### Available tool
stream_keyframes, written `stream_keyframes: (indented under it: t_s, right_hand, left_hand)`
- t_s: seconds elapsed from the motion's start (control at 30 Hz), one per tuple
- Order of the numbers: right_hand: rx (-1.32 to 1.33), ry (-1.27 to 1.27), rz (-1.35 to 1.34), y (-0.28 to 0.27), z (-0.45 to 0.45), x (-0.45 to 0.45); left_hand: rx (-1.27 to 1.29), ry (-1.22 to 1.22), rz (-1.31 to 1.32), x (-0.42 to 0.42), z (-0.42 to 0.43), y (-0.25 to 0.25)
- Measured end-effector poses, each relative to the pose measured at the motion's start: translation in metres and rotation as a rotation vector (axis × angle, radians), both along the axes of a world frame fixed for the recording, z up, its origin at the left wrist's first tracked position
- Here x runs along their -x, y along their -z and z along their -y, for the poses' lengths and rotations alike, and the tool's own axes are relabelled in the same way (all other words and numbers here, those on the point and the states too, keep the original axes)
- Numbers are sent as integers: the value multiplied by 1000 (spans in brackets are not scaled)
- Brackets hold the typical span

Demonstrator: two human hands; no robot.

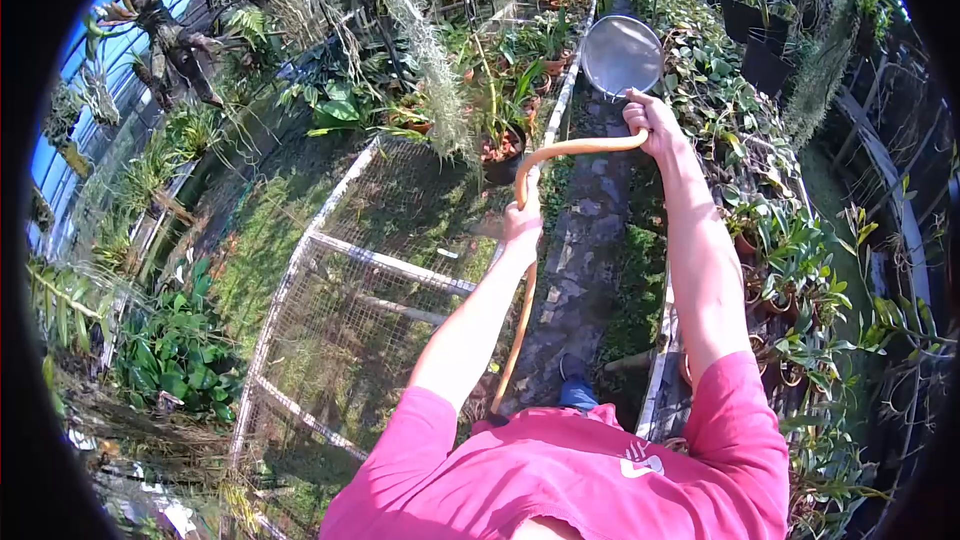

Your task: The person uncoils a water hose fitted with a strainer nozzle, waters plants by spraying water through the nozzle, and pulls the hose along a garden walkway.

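My right hand (650, 122) is stretched forward over the path, its fingers closed around the end of an orange hose (580, 147). Just beyond that hand is a round grey disc (622, 58) with a pale rim, like a mesh sieve or wide spray head; how it joins the hose or hand is hidden. Lower and to the left, my left hand (522, 217) is wrapped round the same hose. The hose arches between both hands, then hangs from the left one down toward my waist.
A narrow stone path (575, 260) runs ahead. Left of it stands a wire-mesh bench (390, 258) with a pale frame. Potted plants (790, 270) crowd the right side. Hanging moss (425, 60) and a dark hanging pot (765, 60) reach down from above.
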State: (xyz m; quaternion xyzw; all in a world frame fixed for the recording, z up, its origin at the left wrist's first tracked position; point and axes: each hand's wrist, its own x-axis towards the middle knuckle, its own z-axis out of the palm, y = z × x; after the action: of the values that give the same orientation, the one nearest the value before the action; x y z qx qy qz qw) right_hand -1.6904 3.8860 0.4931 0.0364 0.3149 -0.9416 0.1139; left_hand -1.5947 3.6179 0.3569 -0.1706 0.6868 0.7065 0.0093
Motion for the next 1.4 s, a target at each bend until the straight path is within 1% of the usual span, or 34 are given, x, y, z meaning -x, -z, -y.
stream_keyframes:
  t_s: [0.03,0.07,0.1,0.13,0.17,0.2,0.27,0.3,0.33,0.37,0.4,0.43,0.47,0.57,0.6,0.7,0.73,0.8,0.87,0.9,0.93,0.97,1.0,1.03,1.07,1.1,1.13,1.17,1.2,1.23,1.27,1.33,1.4]
  right_hand:
    - [132,-39,36,1,-13,13]
    - [265,-80,77,6,-25,24]
    - [340,-112,55,14,-38,40]
    - [480,-209,48,25,-53,57]
    - [549,-238,13,33,-62,70]
    - [615,-270,-21,39,-71,83]
    - [594,-198,-58,46,-79,114]
    - [598,-144,-85,41,-76,123]
    - [654,-141,-80,44,-80,140]
    - [731,-250,-95,48,-82,156]
    - [810,-359,-99,58,-83,169]
    - [684,-221,-50,57,-79,168]
    - [684,-281,-71,66,-77,175]
    - [560,-194,58,98,-69,182]
    - [439,-126,104,110,-65,185]
    - [268,-159,122,139,-43,180]
    - [159,-151,123,141,-31,172]
    - [-57,-141,112,133,-3,148]
    - [-191,-118,90,127,29,121]
    - [-264,-103,57,128,45,106]
    - [-339,-89,21,129,61,90]
    - [-359,-77,1,141,79,78]
    - [-380,-61,24,145,97,59]
    - [-384,-97,31,152,113,42]
    - [-387,-130,26,157,129,30]
    - [-338,-169,27,159,145,12]
    - [-401,-163,19,158,162,-2]
    - [-404,-151,8,160,176,-18]
    - [-401,-138,-10,160,191,-30]
    - [-380,-125,-57,168,203,-39]
    - [-372,-86,-45,167,217,-53]
    - [-376,-82,-53,169,240,-76]
    - [-351,-115,-35,180,262,-92]
  left_hand:
    - [67,-82,5,14,-18,-41]
    - [-117,-5,-29,42,-29,-54]
    - [-24,-18,-155,76,-47,-59]
    - [-273,0,-161,94,-62,-89]
    - [-334,9,-222,113,-79,-117]
    - [-396,17,-282,132,-99,-142]
    - [-600,139,-424,173,-139,-181]
    - [-642,182,-501,188,-156,-195]
    - [-636,161,-551,187,-171,-210]
    - [-634,150,-561,199,-178,-208]
    - [-630,132,-564,207,-180,-201]
    - [-643,150,-490,213,-173,-188]
    - [-541,128,-453,219,-160,-168]
    - [-469,44,-273,223,-104,-92]
    - [-467,-7,-223,220,-89,-65]
    - [-305,49,-172,162,-40,-5]
    - [-225,40,-107,137,-25,15]
    - [-86,10,-96,84,7,72]
    - [236,13,61,13,30,78]
    - [219,-5,-40,-16,39,97]
    - [203,-24,-143,-40,50,126]
    - [232,-3,-217,-59,62,157]
    - [259,17,-292,-80,71,167]
    - [244,21,-217,-101,84,177]
    - [228,25,-155,-117,94,173]
    - [139,-48,-93,-136,101,181]
    - [73,-105,-140,-150,110,208]
    - [111,-158,-197,-168,119,230]
    - [157,-212,-259,-185,128,242]
    - [241,-172,-124,-209,137,217]
    - [319,-136,16,-234,145,184]
    - [343,-249,-63,-266,152,182]
    - [452,-257,-58,-290,168,211]
